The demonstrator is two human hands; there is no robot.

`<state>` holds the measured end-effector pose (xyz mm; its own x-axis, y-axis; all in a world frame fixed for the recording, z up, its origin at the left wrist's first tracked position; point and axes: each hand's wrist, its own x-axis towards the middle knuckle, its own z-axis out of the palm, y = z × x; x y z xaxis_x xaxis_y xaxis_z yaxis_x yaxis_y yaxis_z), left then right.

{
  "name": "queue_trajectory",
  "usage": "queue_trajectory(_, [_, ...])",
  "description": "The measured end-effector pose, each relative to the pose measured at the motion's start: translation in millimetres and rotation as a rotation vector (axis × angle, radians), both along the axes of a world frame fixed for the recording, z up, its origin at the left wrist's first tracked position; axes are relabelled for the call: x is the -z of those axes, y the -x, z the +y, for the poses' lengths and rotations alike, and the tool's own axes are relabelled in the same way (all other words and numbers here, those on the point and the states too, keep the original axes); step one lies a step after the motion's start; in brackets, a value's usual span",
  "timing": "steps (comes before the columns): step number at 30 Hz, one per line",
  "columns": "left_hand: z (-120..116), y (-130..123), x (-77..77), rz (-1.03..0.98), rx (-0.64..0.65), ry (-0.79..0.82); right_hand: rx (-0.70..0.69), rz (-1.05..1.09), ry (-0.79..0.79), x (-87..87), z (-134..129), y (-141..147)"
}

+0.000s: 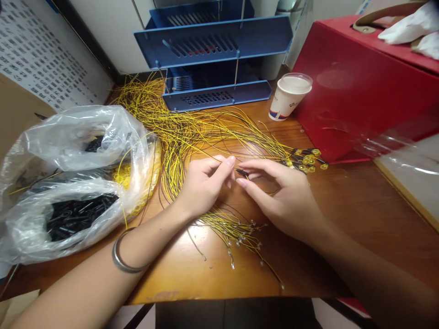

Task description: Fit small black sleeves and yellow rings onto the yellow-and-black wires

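My left hand (207,183) pinches a thin yellow-and-black wire (209,154) between thumb and forefinger. Just to its right, my right hand (286,196) closes its thumb and fingers around a small black sleeve (243,173) at the wire's end. The two sets of fingertips are close together but apart. Beneath and behind them spreads a large bundle of yellow and dark wires (174,155). Bare silvery wire ends (240,233) fan out below my hands. Other wires end at the right in black pieces with yellow caps (308,160).
Plastic bags (137,201) at the left hold black sleeves (82,214) and yellow caps (125,176). Behind stands a blue desk tray rack (219,43). A paper cup (290,96) stands beside a red box (363,87) on the wooden table (360,205).
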<state>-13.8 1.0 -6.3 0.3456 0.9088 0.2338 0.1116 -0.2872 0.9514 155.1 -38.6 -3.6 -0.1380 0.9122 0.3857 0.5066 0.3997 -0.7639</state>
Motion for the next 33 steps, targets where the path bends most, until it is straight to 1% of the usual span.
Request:
queue_trajectory(3, [0,0,0.5,-0.002,0.024,0.017,0.010,0.026,-0.005,1.7,-1,0])
queue_trajectory(6, [0,0,0.6,0.005,0.027,0.030,0.026,0.002,-0.044,1.9,-1,0])
queue_trajectory(12, [0,-1,-1.7,0.009,-0.017,0.063,0.067,-0.075,-0.097,0.9,-1,-1])
queue_trajectory(15, [1,-1,-3.2,0.009,-0.080,0.053,0.086,-0.098,-0.096,0.8,-1,-1])
queue_trajectory(19, [5,0,-3.4,-0.017,-0.209,0.034,0.105,-0.108,-0.087,0.0,-1,-2])
queue_trajectory(23, [8,1,-0.1,-0.063,-0.333,0.060,0.113,-0.119,-0.081,-1.1,-2,-2])
queue_trajectory(26, [10,1,2.4,-0.112,-0.386,0.085,0.116,-0.124,-0.084,-1.3,-3,-2])
queue_trajectory(29, [10,1,2.7,-0.124,-0.364,0.102,0.115,-0.122,-0.091,-0.8,-2,-2])
queue_trajectory(31, [9,0,1.6,-0.094,-0.322,0.092,0.114,-0.118,-0.085,-0.2,-2,-2])
queue_trajectory(33, [7,-1,0.1,-0.051,-0.252,0.051,0.113,-0.114,-0.085,0.4,-2,-3])
